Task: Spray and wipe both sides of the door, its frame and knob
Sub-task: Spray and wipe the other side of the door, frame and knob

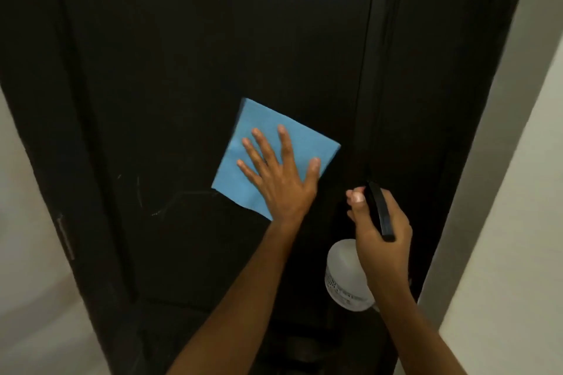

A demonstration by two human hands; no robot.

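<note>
Door point(189, 39) under cloth point(268, 134), left hand point(281, 175) flat and spread, right hand point(379, 230) clamped on bottle point(345, 277): likely slipping cloth, missed streaks if pressure eases.

one door point(213, 39), one cloth point(262, 137), one bottle point(344, 277)

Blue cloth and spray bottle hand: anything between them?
Nothing in the way. Head view shows only bare dark door between the blue cloth and the right hand gripping the spray bottle.
</note>
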